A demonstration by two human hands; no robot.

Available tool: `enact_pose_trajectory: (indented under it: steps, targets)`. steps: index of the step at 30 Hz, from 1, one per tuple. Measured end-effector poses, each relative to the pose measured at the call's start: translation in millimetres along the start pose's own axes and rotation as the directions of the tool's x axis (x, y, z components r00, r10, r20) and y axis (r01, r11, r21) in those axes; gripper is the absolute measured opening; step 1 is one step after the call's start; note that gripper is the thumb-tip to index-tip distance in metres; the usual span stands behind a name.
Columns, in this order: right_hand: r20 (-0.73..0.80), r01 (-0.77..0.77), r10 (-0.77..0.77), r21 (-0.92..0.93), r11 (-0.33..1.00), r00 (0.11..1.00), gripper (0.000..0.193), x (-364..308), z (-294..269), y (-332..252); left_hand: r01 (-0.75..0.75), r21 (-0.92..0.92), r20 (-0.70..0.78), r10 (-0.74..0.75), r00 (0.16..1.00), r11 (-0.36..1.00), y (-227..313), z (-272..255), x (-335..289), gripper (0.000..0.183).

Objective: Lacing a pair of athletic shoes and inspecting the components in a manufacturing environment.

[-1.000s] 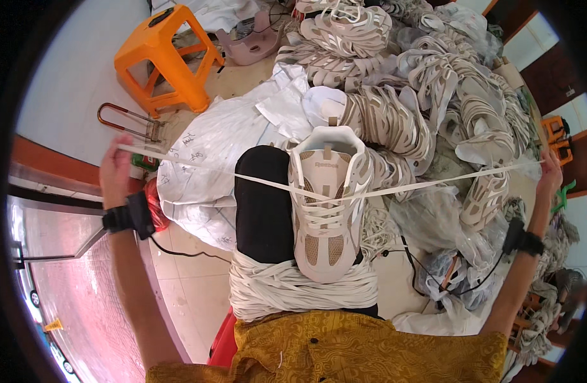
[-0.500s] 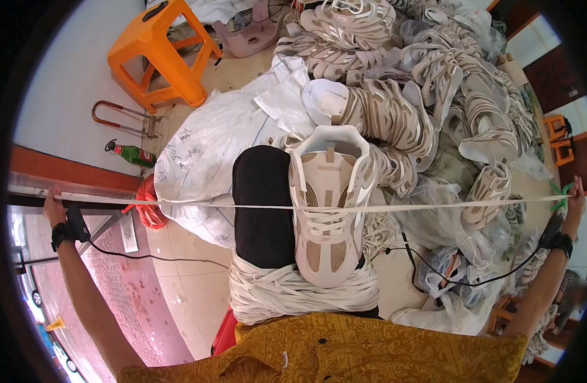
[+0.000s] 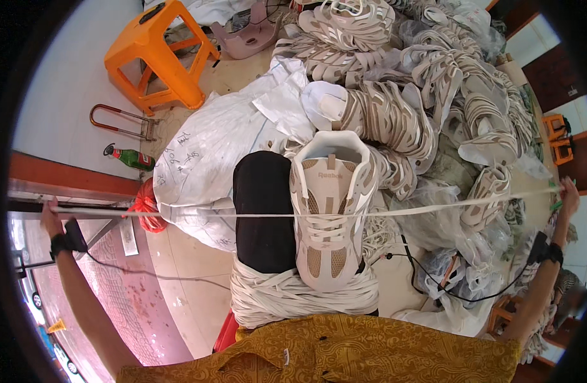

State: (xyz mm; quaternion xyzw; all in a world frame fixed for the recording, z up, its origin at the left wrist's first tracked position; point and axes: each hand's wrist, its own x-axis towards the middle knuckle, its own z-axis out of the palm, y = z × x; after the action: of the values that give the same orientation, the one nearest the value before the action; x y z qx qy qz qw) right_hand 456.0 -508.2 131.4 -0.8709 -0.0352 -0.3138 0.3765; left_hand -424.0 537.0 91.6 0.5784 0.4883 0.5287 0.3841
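Observation:
A long off-white shoelace [image 3: 268, 215] stretches across the view between my two widely spread arms. At the far left, my left hand [image 3: 51, 218] is closed on one end of it. My right hand [image 3: 569, 198] grips the other end at the far right, with a bit of green [image 3: 556, 205] beside its fingers. Below the middle of the lace lies a beige and white shoe upper [image 3: 330, 242], toe toward me, with lacing across its lower eyelets. It rests beside a black rounded form [image 3: 263, 185], over a thick bundle of off-white laces [image 3: 268, 295] across my lap.
Stacks of similar shoe uppers [image 3: 395, 121] and clear plastic bags [image 3: 427, 198] fill the right side. A white sack [image 3: 210, 147] lies at left, near an orange stool [image 3: 159, 57], a green bottle [image 3: 134, 157] and a red bag [image 3: 149, 204]. Dark cables [image 3: 472, 283] run from both wrists.
My right hand has moved slightly left and down, and my left hand slightly down. The lace now dips a little in the middle. The shoe upper appears slightly lower in view.

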Motion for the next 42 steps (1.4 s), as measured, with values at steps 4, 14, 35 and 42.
enact_pose_trajectory:
  steps: [4,14,35,42]
  targets:
    - [0.423,0.091,-0.262,0.383,0.919,0.867,0.023,-33,73,-105,-0.266,0.954,0.202,0.361,0.910,0.137,31,-50,10,0.032]
    - [0.894,-0.327,-0.349,0.431,0.841,0.280,0.025,-345,143,-329,-0.298,0.060,0.585,0.209,0.784,0.953,68,260,-268,0.033]
    - [0.732,0.004,-0.674,0.677,0.736,0.102,0.011,-434,158,-351,-0.512,-0.101,0.779,0.388,0.493,0.853,70,353,-513,0.008]
    - [0.765,-0.102,-0.636,0.644,0.758,0.104,0.012,-437,158,-347,-0.421,-0.014,0.781,0.272,0.561,0.907,74,353,-522,0.009]
